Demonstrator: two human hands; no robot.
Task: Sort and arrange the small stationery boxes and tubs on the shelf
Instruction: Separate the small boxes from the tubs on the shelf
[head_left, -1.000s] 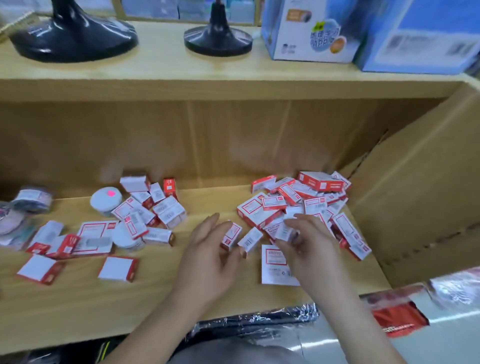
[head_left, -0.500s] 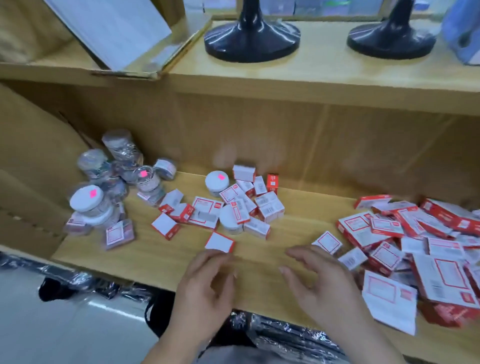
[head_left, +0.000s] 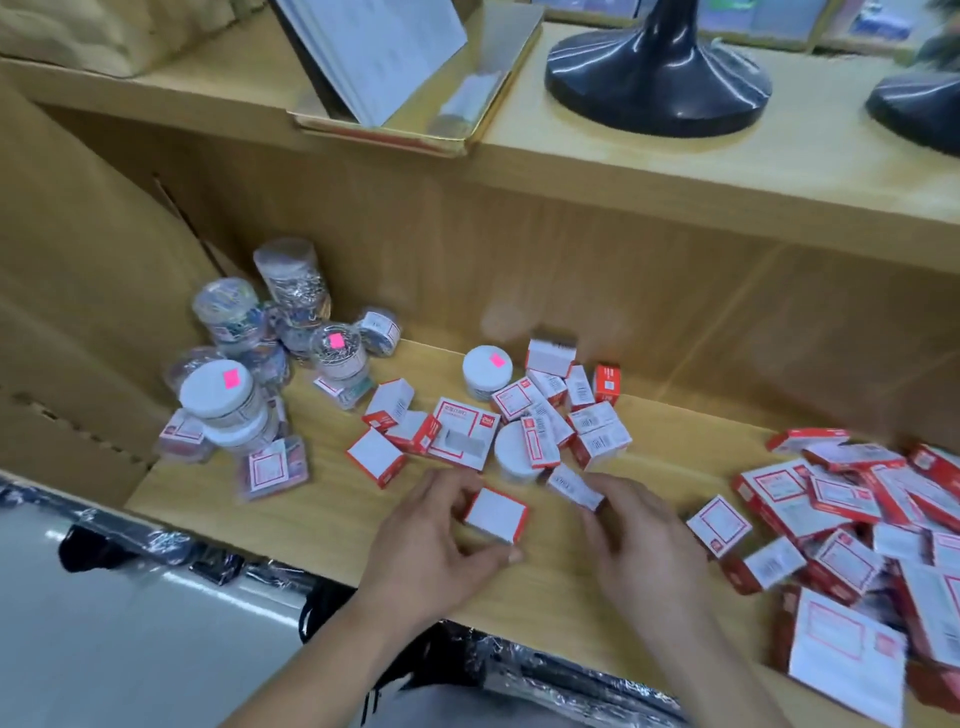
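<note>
Left hand (head_left: 434, 540) pinched a white-topped red box (head_left: 496, 514) on the shelf (head_left: 322, 525); right hand (head_left: 644, 540) pinched a smaller box (head_left: 574, 486).

Bright even light — motion blur at right edge, wide-angle warp.

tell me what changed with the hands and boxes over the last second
Both hands left the right pile and moved left to the middle pile. The left hand has taken hold of a white-topped box. The right hand now pinches a small box at that pile's front edge. The tubs and both piles lie as before.
</note>
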